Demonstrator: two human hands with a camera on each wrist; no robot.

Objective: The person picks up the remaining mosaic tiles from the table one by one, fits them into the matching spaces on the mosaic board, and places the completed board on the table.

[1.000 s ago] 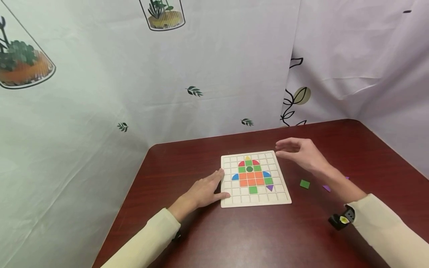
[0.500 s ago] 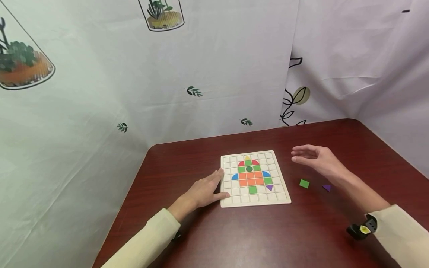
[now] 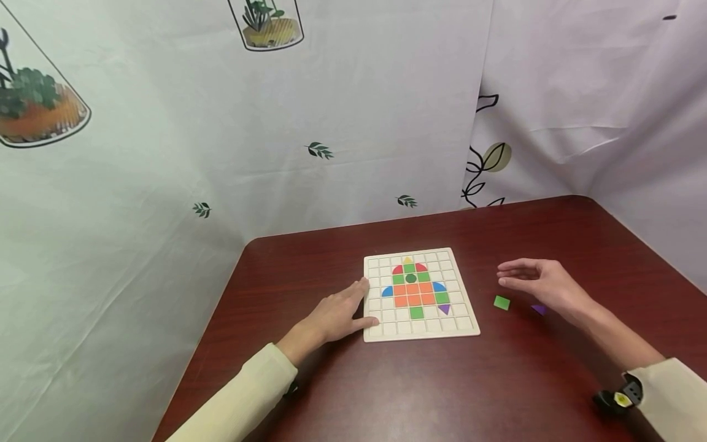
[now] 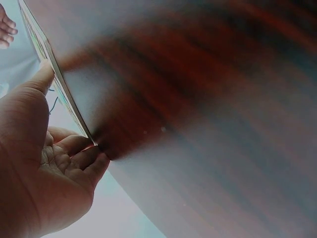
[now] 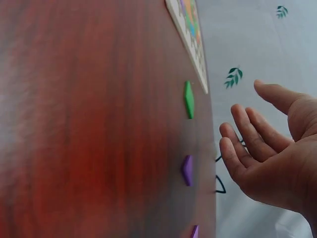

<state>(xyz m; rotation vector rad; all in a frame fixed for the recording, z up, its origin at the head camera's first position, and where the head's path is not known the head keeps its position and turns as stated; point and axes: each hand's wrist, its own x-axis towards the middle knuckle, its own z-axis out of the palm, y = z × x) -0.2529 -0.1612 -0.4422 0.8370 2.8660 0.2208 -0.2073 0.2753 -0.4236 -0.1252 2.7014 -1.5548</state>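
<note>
A white gridded board (image 3: 381, 328) lies on the table, with coloured flat pieces set in it in a rocket-like pattern. My left hand (image 3: 334, 314) rests along the board's left edge. Its thumb lies over the lower left corner, and its extended fingers touch the side, as the left wrist view also shows. Over the table to the right hovers my right hand (image 3: 547, 283), fingers loosely extended and nothing held. Below and left of it lies a green square piece (image 3: 501, 302). A purple triangle piece (image 3: 538, 309), partly covered by the right hand, lies beside that.
Another purple piece (image 5: 194, 232) shows at the bottom of the right wrist view. The dark red-brown table (image 3: 420, 387) has its left edge near my left forearm. A pale printed curtain (image 3: 353, 123) hangs behind and at both sides.
My right hand has moved away from the board's upper right corner, rightward and towards me, over the loose pieces. The left hand and the board have stayed in place.
</note>
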